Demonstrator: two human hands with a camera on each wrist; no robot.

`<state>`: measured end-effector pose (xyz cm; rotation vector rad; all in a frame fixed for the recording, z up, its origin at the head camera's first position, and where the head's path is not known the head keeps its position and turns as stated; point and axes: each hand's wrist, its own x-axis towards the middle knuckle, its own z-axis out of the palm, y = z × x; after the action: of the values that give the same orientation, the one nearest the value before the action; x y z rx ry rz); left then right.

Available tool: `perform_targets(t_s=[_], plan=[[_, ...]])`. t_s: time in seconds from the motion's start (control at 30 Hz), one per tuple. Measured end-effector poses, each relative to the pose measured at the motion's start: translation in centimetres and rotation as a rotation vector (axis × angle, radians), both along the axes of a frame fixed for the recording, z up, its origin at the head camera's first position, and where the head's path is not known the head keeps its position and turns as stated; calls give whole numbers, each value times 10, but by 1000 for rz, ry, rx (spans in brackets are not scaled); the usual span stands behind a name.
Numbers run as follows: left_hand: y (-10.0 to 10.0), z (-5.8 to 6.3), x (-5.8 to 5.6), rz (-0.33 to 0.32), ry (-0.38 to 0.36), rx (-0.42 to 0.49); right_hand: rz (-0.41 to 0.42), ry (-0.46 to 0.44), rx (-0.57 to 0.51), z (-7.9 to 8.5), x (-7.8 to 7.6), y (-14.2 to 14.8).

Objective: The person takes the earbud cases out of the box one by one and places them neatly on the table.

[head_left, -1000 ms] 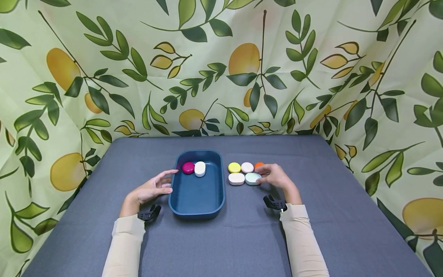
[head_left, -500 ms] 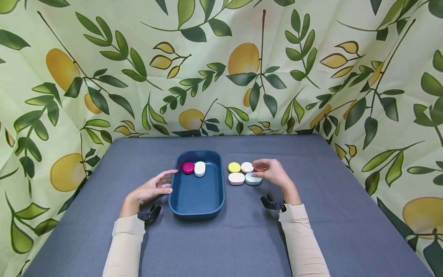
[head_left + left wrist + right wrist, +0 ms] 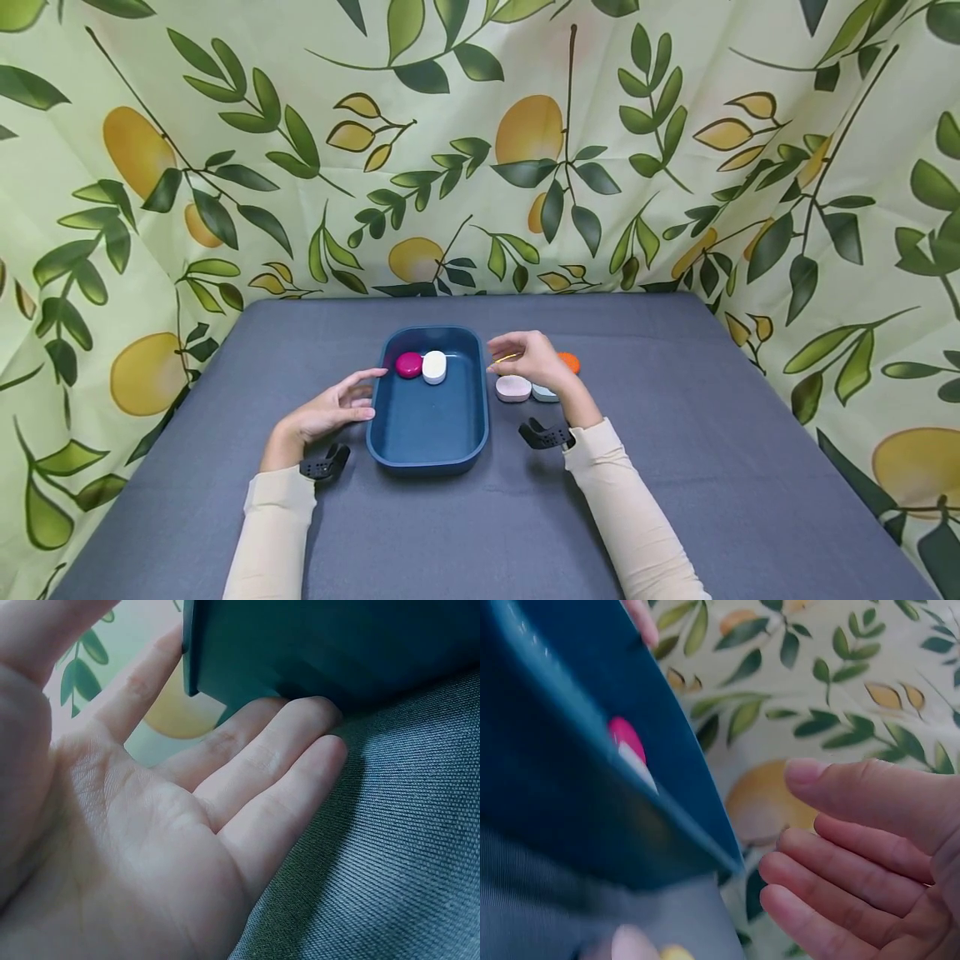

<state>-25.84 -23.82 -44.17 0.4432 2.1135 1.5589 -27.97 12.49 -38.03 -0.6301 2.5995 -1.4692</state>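
A blue rectangular tub (image 3: 427, 461) with rounded corners stands on the table. Inside, near its far end, a magenta round soap-like piece (image 3: 408, 364) lies beside a white oval one (image 3: 434, 367). My left hand (image 3: 330, 408) touches the tub's left side, fingers loosely extended. My right hand (image 3: 536, 360) hovers just right of the tub, holding nothing, over a yellow piece (image 3: 676, 952) mostly covered by its fingers. Around it lie an off-white oval piece (image 3: 513, 389), a partly hidden pale blue one (image 3: 545, 393) and an orange one (image 3: 570, 362).
Grey cloth covers the table (image 3: 450, 533). A leaf-and-fruit patterned curtain (image 3: 465, 125) hangs behind it and along both sides. Each wrist wears a black band, the left one (image 3: 325, 463) close to the tub's near-left corner.
My right hand has moved left from the orange and pale blue pieces to above the yellow one. The orange piece shows again. My left hand and the tub have stayed put.
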Motion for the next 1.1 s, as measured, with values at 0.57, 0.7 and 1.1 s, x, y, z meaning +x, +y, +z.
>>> perform_targets(t_s=[0.57,0.7,1.1], plan=[[-1,1,1,-6,12,-10,115,-138,85,0,-25,-80],[0,1,0,-5,9,-15,103,-164,111,-6,-31,-92],[-3,0,-1,-19,24,-10,0,-182,223,-24,-42,-108]])
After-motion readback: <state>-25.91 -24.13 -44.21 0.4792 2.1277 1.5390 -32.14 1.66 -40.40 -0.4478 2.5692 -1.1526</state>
